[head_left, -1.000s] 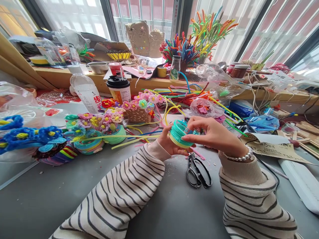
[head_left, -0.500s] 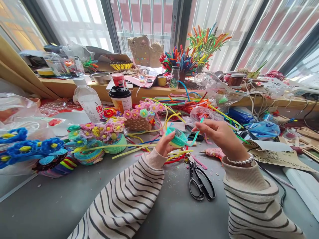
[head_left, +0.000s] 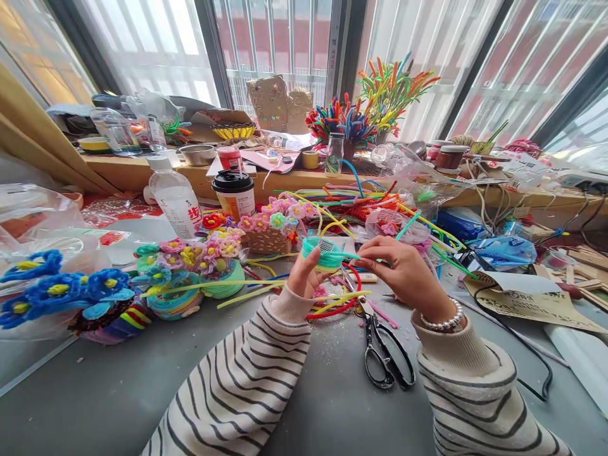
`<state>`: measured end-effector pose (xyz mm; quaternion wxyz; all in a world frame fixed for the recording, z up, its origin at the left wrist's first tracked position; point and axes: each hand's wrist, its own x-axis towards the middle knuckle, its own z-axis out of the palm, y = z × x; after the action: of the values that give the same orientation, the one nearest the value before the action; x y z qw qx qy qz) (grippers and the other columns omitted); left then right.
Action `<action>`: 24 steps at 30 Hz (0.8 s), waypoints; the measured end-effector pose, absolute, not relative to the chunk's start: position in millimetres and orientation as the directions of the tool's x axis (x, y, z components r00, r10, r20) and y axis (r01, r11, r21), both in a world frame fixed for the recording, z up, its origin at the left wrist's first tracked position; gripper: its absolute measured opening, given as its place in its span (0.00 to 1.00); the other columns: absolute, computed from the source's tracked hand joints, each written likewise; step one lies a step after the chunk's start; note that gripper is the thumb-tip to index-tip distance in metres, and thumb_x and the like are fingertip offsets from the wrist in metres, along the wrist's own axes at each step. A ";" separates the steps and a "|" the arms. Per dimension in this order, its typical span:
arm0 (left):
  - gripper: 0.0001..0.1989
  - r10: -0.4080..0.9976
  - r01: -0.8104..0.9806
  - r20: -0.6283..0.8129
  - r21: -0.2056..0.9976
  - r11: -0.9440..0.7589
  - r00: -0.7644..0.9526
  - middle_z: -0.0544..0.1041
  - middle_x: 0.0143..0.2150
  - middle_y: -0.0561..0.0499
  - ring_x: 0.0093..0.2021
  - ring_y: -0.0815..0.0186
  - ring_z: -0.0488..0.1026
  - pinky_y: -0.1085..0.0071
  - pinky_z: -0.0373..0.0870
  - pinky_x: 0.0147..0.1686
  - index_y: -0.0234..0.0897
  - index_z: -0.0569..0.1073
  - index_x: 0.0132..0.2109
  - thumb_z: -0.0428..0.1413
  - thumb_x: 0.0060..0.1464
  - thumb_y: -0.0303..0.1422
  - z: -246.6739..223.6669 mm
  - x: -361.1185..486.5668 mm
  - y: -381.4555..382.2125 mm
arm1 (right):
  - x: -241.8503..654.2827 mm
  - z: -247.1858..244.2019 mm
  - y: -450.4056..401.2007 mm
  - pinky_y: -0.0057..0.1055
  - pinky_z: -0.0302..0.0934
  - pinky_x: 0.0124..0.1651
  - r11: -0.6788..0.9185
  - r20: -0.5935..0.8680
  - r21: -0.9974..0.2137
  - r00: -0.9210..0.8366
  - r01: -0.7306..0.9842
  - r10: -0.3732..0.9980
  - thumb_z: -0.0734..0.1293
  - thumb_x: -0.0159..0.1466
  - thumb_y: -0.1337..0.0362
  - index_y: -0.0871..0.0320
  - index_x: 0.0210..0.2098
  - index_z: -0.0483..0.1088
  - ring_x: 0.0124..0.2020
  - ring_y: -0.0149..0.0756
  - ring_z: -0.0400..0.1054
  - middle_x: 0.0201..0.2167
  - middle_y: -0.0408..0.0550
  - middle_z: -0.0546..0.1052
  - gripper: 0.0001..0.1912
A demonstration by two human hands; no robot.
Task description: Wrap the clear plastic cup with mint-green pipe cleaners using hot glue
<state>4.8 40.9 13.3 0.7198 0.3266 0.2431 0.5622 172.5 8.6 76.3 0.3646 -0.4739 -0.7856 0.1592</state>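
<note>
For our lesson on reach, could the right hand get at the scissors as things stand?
Probably yes: the scissors lie on the grey table near the right hand, handles toward the person and uncovered. That hand pinches a turquoise strip, though, so it would likely have to let go first.

We have a grey tabletop before us, sprinkled with fine crumbs. Black-handled scissors lie flat on it, with a red pipe-cleaner loop at their blades. To our left, a striped pot leans over beneath blue pipe-cleaner flowers, near a green coiled pot. On our right rest a printed brown paper sheet and a black cable. Along the windows, our wooden sill bears a metal bowl, a small glass bottle and a brown-lidded jar.
</note>
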 end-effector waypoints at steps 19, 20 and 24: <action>0.39 0.845 -0.747 0.244 0.619 0.242 0.476 0.71 0.50 0.43 0.41 0.60 0.73 0.71 0.70 0.37 0.36 0.65 0.52 0.58 0.33 0.53 26.1 -39.8 32.1 | 167.0 60.5 11.0 0.34 0.68 0.39 0.448 0.478 -0.707 -0.097 0.547 0.873 0.50 0.65 0.64 0.60 0.44 0.67 0.42 0.35 0.70 0.42 0.53 0.73 0.18; 0.39 0.850 -0.745 0.240 0.625 0.234 0.469 0.70 0.51 0.42 0.43 0.59 0.72 0.70 0.70 0.38 0.37 0.64 0.53 0.58 0.34 0.52 25.1 -39.2 32.2 | 171.1 53.9 17.9 0.36 0.67 0.39 0.426 0.419 -0.696 -0.154 0.578 0.895 0.55 0.62 0.66 0.60 0.41 0.70 0.38 0.36 0.71 0.37 0.52 0.76 0.15; 0.35 0.876 -0.749 0.201 0.621 0.233 0.439 0.71 0.50 0.44 0.50 0.56 0.69 0.67 0.68 0.44 0.39 0.61 0.55 0.58 0.39 0.46 23.5 -33.0 33.2 | 181.9 46.0 24.9 0.37 0.64 0.47 0.411 0.262 -0.631 -0.317 0.658 0.911 0.64 0.51 0.74 0.57 0.42 0.71 0.42 0.37 0.70 0.41 0.48 0.76 0.18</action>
<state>-33.0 33.2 23.5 0.7793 0.3347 0.0952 0.5212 181.9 24.9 46.0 0.3015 -0.5005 -0.7839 0.2101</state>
